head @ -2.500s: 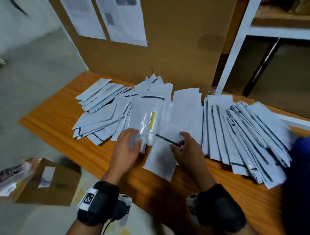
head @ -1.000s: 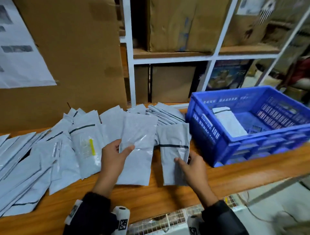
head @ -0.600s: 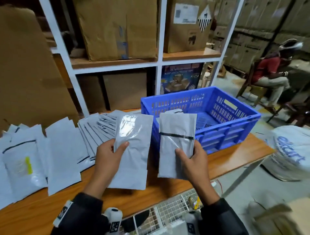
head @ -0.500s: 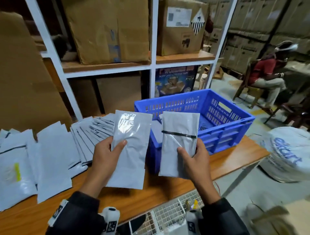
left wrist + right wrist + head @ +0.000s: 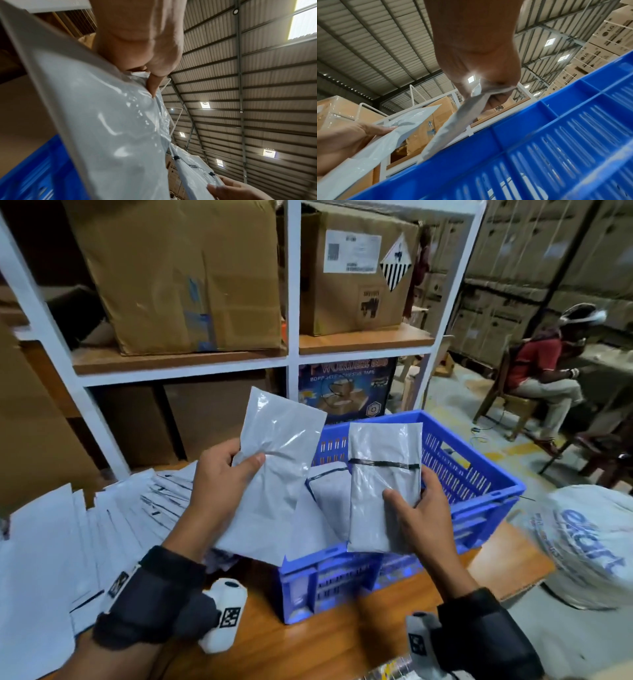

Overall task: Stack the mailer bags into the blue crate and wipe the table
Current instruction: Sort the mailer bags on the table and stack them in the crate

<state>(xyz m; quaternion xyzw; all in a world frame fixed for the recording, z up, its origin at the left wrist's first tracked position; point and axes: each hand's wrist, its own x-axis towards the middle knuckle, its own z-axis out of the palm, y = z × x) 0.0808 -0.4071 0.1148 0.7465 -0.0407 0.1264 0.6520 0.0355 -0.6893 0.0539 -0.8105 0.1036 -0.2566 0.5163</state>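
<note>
Head view: left hand (image 5: 219,474) grasps a plain grey mailer bag (image 5: 274,474) held tilted above the blue crate (image 5: 479,491); right hand (image 5: 421,515) grasps a black-striped mailer bag (image 5: 383,491) over the crate; another bag (image 5: 329,491) lies inside; loose bags (image 5: 85,529) cover the table (image 5: 342,642). Left wrist view: fingers (image 5: 155,83) pinch the plain bag. Right wrist view: fingers (image 5: 496,100) are curled round the striped bag beside the crate wall.

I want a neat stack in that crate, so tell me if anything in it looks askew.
One thing: a mailer bag already in the blue crate is not lying flat. It stands tilted against the near wall, its lower edge poking over the rim. The left hand and right hand each hold a bag.
</note>
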